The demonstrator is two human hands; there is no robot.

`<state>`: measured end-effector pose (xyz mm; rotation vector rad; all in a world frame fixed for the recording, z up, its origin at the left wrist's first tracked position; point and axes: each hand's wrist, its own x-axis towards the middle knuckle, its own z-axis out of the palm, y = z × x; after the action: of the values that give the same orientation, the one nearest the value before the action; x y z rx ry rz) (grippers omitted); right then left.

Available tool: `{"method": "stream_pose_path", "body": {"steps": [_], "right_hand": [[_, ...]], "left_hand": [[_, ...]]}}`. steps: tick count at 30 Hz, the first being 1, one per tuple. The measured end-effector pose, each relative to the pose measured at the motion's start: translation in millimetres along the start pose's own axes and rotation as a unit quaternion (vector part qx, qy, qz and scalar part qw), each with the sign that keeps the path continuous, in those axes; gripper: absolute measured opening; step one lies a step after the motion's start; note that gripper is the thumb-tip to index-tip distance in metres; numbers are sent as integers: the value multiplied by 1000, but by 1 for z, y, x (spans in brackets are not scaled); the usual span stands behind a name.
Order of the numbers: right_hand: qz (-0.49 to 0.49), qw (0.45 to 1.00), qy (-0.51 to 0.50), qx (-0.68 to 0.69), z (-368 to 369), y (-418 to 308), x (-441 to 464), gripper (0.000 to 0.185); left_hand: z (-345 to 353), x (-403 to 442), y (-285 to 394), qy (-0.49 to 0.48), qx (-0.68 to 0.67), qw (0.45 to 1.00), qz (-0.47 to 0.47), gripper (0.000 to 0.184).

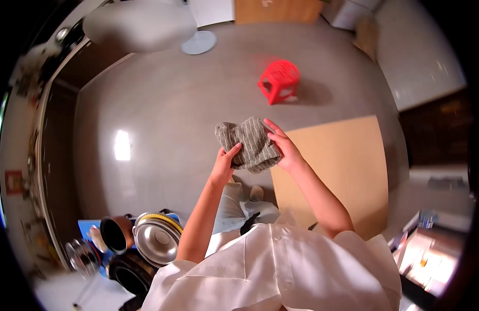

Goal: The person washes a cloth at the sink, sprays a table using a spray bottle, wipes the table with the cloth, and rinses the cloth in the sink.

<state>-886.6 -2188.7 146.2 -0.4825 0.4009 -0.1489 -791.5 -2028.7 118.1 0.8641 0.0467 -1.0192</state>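
Observation:
A bunched grey-brown cloth with pale stripes (250, 142) is held up in front of the body, above the floor. My left hand (227, 159) grips its left side, with the thumb lying on top of the cloth. At the cloth's right edge, my right hand (283, 147) holds on, its fingers partly behind the fabric and partly showing at the upper right. The cloth is folded or crumpled, and its underside is hidden.
A red plastic stool (281, 80) stands on the floor ahead. A tan board (335, 171) lies to the right. Metal bowls (156, 239) and dark pots (130, 274) are at the lower left. A round white-grey disc (199, 42) is near the top.

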Motion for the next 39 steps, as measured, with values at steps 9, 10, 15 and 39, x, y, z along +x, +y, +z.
{"method": "stream_pose_path", "body": {"steps": [9,10,15,39], "right_hand": [[69,974,-109,-184,109,69,174,51],[80,972,-116,-189,120,76,186,51],[82,943,-162,-279,182,103,247,50],[285,822,-371,-325,423,277,586,66]], "left_hand": [[-118,22,125,139,-19,976,165,27],[-126,21,136,147,-25,974,172,27],[-163,15,200,192,-23,948,254,31],[-373,51,455,468,-146,791,367,17]]}}
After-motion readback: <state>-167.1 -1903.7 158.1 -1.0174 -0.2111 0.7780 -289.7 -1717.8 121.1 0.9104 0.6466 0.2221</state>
